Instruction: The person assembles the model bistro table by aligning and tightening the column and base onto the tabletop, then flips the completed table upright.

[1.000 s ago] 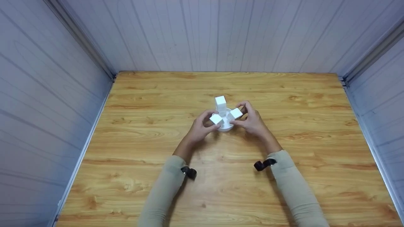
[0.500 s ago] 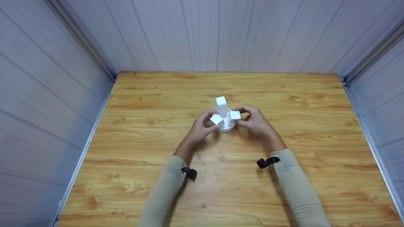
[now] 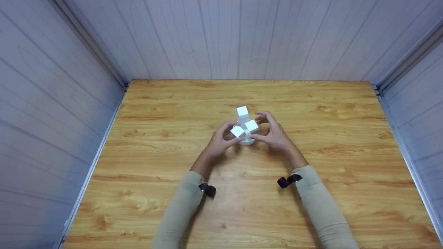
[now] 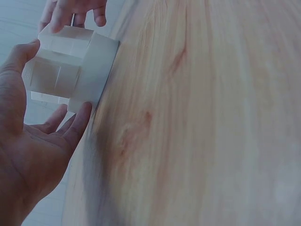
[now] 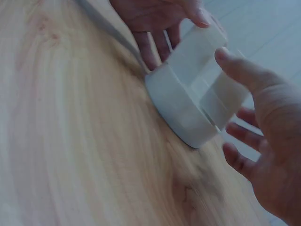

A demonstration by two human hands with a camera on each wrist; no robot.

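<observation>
White plastic holder with three blocks is standing mid-table, the left hand and right hand gripping its blocks with curled, spread fingers.

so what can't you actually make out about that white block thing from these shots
- Head view: the round white base is mostly hidden by the three white blocks and both hands.
- Left wrist view: the blocks' far ends are covered by the left hand.
- Right wrist view: the right hand is cut off by the frame edge.
</observation>
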